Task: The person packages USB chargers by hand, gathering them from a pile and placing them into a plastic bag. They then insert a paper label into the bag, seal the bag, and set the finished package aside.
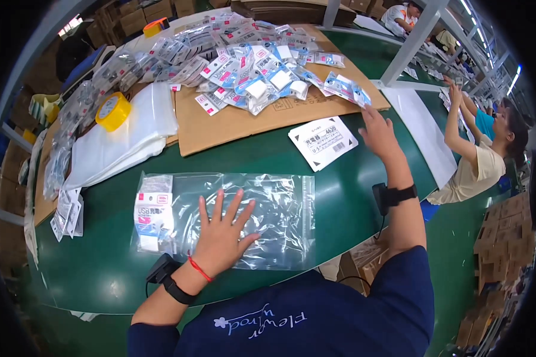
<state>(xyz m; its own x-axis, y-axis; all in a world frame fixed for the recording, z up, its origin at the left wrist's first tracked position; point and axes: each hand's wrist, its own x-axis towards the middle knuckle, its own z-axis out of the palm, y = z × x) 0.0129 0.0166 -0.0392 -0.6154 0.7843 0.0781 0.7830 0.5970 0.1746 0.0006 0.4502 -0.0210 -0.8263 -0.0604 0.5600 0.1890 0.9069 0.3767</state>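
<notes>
My left hand [223, 235] lies flat with its fingers spread on a large clear zip bag [280, 223] on the green table. Inside the bag's left end sits a packaged white power adapter [153, 220] with a white, pink and blue card. Stretched out to the far right, my right hand [378, 134] has its fingers apart. Its fingertips reach the near corner of an adapter packet [346, 89] at the right of the heap; whether they touch is hard to make out. A heap of similar packets [259, 74] covers the cardboard sheet [232, 128].
White printed labels [323, 143] lie in a stack near my right hand. At left, a yellow tape roll [113, 112] rests on stacked clear bags [128, 137]. A grey metal post [411, 44] rises at the far right. Beyond it a co-worker [476, 143] handles something small.
</notes>
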